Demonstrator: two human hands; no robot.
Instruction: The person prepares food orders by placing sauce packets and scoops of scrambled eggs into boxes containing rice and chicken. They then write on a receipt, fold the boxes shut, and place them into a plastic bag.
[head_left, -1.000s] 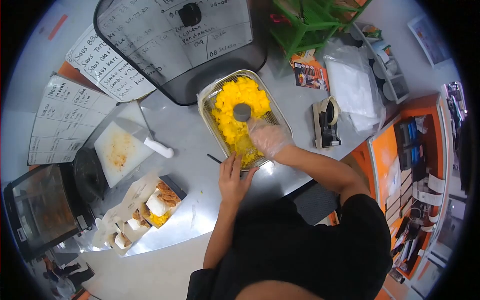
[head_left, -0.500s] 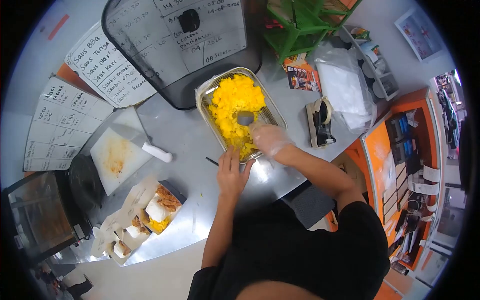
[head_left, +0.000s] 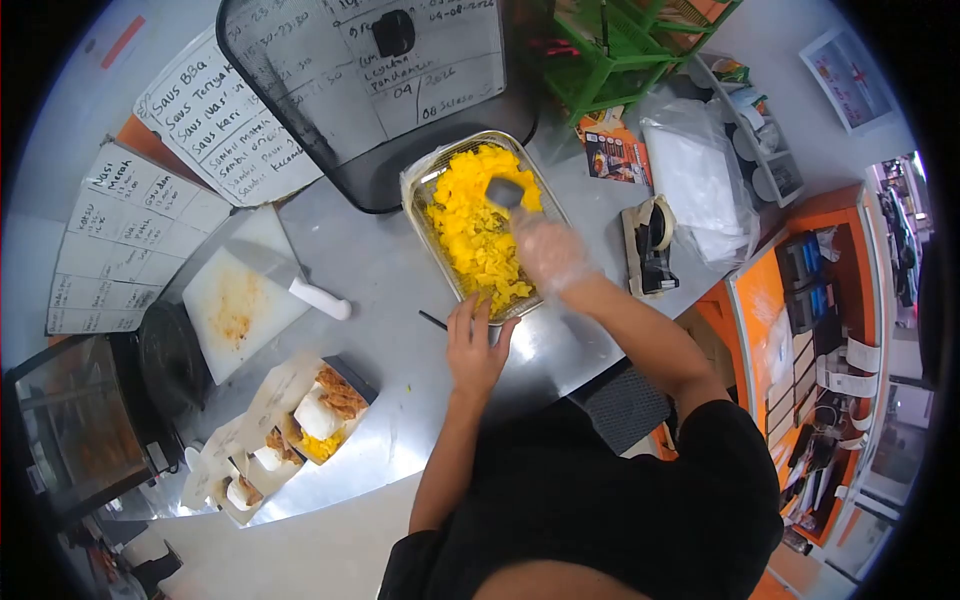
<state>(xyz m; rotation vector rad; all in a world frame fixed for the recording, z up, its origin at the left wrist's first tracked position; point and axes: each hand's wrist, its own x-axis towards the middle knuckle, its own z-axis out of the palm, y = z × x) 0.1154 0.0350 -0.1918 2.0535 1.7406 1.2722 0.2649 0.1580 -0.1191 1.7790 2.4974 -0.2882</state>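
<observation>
A metal tray [head_left: 411,194] holds a heap of yellow scrambled egg [head_left: 465,190], broken into smaller bits at the near end. My right hand [head_left: 552,252], in a clear plastic glove, is closed around the handle of a dark grey spoon [head_left: 505,192]. The spoon's head is over the egg in the tray's far half. My left hand [head_left: 477,350] is bare and rests at the tray's near end, its fingers stretched over the rim and the thumb apart.
Food boxes [head_left: 335,410] with rice, egg and fried pieces stand at the front left. A knife [head_left: 320,299] lies by a stained cutting board [head_left: 235,310]. To the right are a tape dispenser [head_left: 650,245] and plastic bags [head_left: 695,180]. A marked board [head_left: 400,90] stands behind the tray.
The spoon has moved away from me over the egg, with my right hand shifting slightly right. More egg at the near end is in small bits. My left hand stays at the tray's rim.
</observation>
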